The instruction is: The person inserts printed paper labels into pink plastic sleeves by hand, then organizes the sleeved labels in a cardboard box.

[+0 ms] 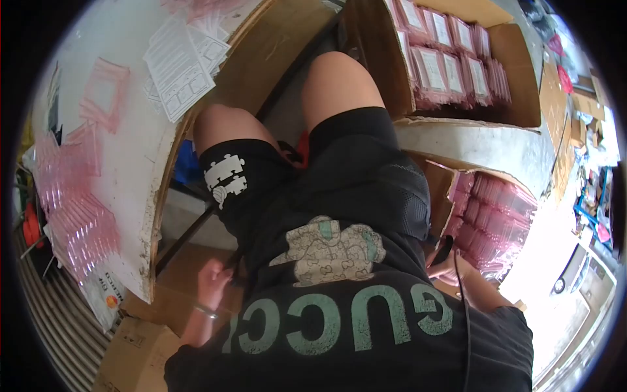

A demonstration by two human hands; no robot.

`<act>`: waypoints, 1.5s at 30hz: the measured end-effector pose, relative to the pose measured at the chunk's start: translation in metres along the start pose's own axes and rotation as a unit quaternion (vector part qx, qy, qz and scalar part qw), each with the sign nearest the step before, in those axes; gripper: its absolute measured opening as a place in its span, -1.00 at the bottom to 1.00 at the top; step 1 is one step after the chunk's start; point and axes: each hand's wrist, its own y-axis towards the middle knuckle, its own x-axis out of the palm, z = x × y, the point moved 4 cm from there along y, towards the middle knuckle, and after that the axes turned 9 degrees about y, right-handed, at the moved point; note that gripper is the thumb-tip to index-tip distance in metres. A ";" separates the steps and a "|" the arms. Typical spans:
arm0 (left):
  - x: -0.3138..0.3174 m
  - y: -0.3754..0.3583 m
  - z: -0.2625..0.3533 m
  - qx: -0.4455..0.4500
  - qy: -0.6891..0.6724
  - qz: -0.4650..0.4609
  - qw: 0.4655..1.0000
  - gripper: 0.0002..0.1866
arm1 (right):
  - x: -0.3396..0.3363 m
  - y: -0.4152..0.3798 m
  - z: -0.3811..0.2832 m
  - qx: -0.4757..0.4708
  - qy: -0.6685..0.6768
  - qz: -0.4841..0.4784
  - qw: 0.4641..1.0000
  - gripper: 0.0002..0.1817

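Note:
My left hand (212, 282), with a bracelet at the wrist, is beside my left hip with its fingers curled. Something dark lies against those fingers, too blurred to name. On the other side my right hand (447, 269) is closed at my right hip by a small black thing (444, 251), whose kind I cannot make out. Close to that hand stands an open carton (439, 186) packed with pink-edged clear plastic sleeves (498, 212). My black shirt (339, 261) and shorts fill the middle of the view.
A white table (134, 153) on the left bears printed sheets (179, 68) and pink-edged sleeves (81, 225). An open box (473, 114) at the upper right holds filled packets (434, 68). A closed carton (130, 353) stands at the lower left. A thin black cord (465, 320) crosses my shirt.

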 end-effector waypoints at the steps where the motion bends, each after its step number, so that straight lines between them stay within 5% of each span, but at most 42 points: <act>1: -0.002 -0.011 0.016 -0.041 -0.055 -0.014 0.998 -0.78 | 0.011 -0.012 -0.014 0.030 0.026 -0.044 0.998 -0.73; 2: -0.002 -0.011 0.034 -0.071 -0.112 -0.032 0.991 -0.79 | 0.015 -0.015 -0.021 0.048 0.050 -0.085 0.994 -0.73; 5: -0.027 -0.037 0.039 -0.208 -0.282 -0.279 0.894 -0.86 | -0.015 -0.022 0.017 0.148 0.081 -0.124 0.978 -0.80; 9: -0.037 -0.074 0.046 -0.296 -0.281 -0.428 0.806 -0.87 | -0.036 -0.030 0.042 0.228 0.039 -0.094 0.968 -0.83; 11: -0.034 -0.081 0.042 -0.312 -0.259 -0.426 0.809 -0.87 | -0.053 -0.028 0.059 0.260 0.036 -0.091 0.961 -0.78; 16: -0.017 -0.080 0.031 -0.315 -0.161 -0.339 0.872 -0.88 | -0.021 -0.029 0.026 0.146 0.095 -0.142 0.974 -0.90; 23: 0.009 -0.065 0.023 -0.262 0.018 -0.215 0.941 -0.89 | -0.031 -0.028 0.047 0.142 -0.047 -0.027 0.988 -0.87; 45: 0.036 -0.034 0.038 -0.183 0.176 -0.141 0.957 -0.90 | 0.001 0.020 -0.054 -0.075 -0.196 0.116 0.971 -0.83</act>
